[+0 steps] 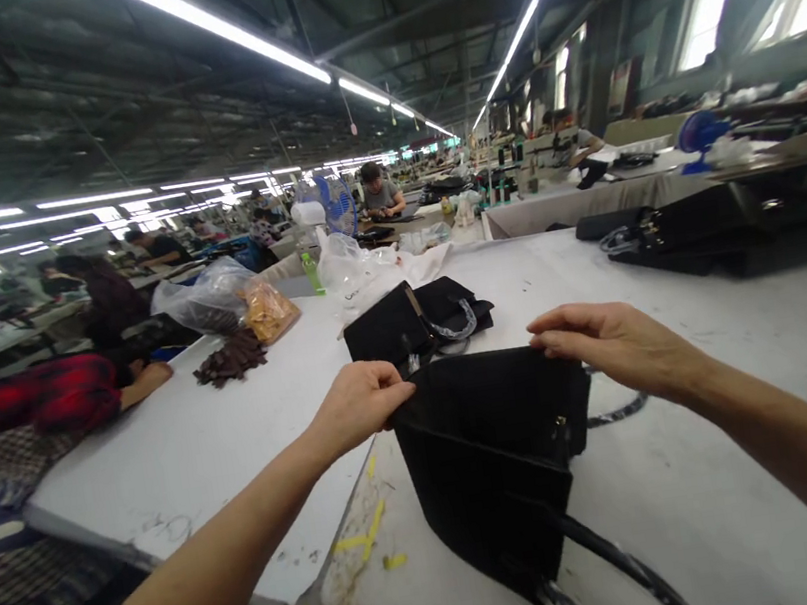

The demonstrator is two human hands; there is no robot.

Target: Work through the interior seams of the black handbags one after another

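Note:
A black handbag (482, 473) stands upright on the white table in front of me, its top spread apart. Its handles (615, 554) are wrapped in clear plastic; one droops toward me and the other lies out to the right. My left hand (368, 399) pinches the bag's upper left corner between thumb and fingers. At the far rim's right end, my right hand (598, 339) grips the edge with thumb below and fingers on top. A small metal fitting (559, 424) shows on the inner right side. The bag's bottom is hidden.
Another black handbag (385, 331) lies just behind. More black bags (711, 226) rest at the right. Plastic bags (209, 296) and dark brown strips (230, 357) lie at the left, near a person in a red checked sleeve (89, 385). Yellow tape (367, 535) marks the table (290, 511).

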